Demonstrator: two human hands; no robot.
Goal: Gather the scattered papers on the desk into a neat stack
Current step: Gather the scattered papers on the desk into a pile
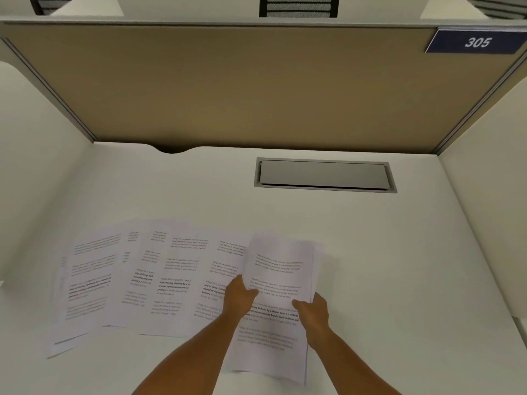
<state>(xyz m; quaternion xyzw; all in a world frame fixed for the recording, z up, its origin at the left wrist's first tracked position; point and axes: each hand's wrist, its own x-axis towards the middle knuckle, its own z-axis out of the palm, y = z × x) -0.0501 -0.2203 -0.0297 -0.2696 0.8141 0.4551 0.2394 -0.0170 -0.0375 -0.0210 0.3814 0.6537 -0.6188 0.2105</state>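
Several printed white papers [159, 280] lie fanned out and overlapping across the left and middle of the white desk [399, 252]. At the right end of the fan, a small bundle of sheets [278, 280] is held between both hands, lifted slightly and tilted. My left hand [238, 297] grips the bundle's left edge with the thumb on top. My right hand [312, 309] pinches its right edge. The bundle's lower part reaches toward the desk's front edge between my forearms.
A grey cable hatch [325, 175] is set into the desk at the back right. A tan partition [242, 86] closes the back, with white side panels left and right. A blue sign reading 305 [476, 41] hangs at the top right.
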